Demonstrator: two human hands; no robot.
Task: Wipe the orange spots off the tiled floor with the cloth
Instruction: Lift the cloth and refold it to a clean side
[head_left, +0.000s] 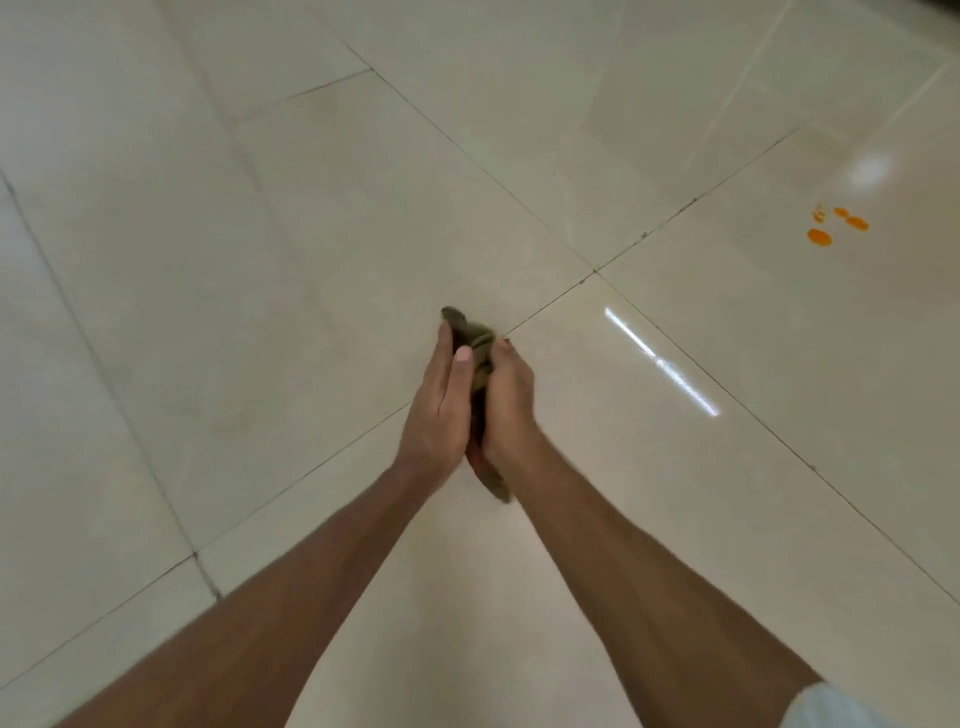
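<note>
You have the cloth (475, 348) bunched between both palms, left hand (441, 400) and right hand (506, 395) pressed together around it, each grip clenched on the fabric, with one end poking out past your fingertips and the other hanging below your wrists. It is held in the air over the floor (260, 260), not yet on the tiles. The orange spots (836, 223) sit well apart from your hands, far off to your right on a glossy tile, untouched. Before you go over, fold the cloth into a flat pad, probably better than a wad, so a broad face meets the tile. Keep it in one hand and wipe inward, so the spots don't smear outward.
</note>
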